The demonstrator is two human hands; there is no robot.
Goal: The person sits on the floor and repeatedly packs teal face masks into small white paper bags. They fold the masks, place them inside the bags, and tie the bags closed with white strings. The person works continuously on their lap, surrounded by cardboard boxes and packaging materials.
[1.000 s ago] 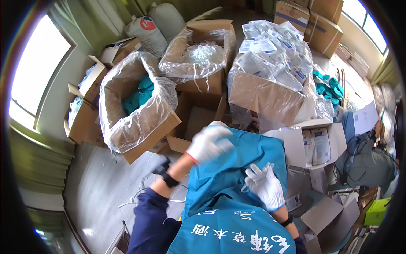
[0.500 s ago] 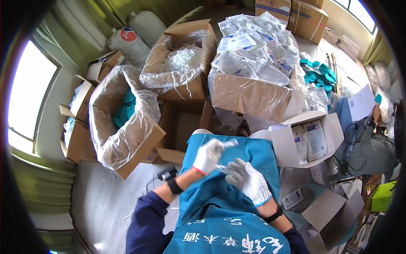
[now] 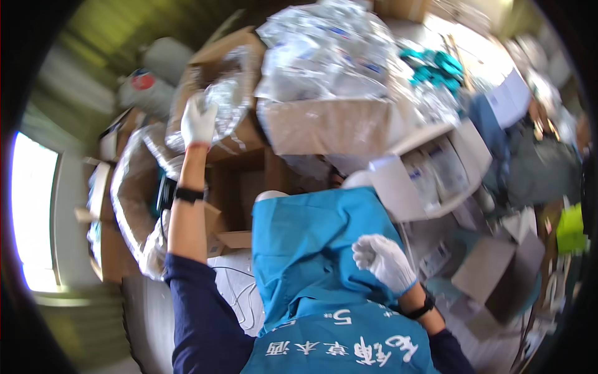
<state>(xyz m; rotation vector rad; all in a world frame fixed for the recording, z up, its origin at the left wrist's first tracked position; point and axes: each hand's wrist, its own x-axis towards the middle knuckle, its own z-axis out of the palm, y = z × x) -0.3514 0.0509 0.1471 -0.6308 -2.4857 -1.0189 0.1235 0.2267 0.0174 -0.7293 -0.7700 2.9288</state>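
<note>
My left hand (image 3: 199, 121), in a white glove, stretches out over the front of a cardboard box (image 3: 215, 50) with a clear plastic liner. Its thumb and fingers stand apart, and nothing shows between them, though the view is blurred. Pale clear strips (image 3: 227, 100) lie in that box beside the hand. My right hand (image 3: 383, 262), also white-gloved, hovers over the blue apron (image 3: 311, 230) on my lap. Its fingers are curled in, and whatever they may hold is hidden.
A large carton (image 3: 330, 128) heaped with clear packets stands ahead. Right of my lap is an open white box (image 3: 398, 193) of packets. At left, a lined box (image 3: 128, 193) holds teal items; an open carton (image 3: 240, 187) sits beside it. A person (image 3: 542, 159) sits at far right.
My left hand has moved from above my lap far forward and left to the lined box, and the small clear thing no longer shows there. My right hand's fingers have curled. The view has shifted.
</note>
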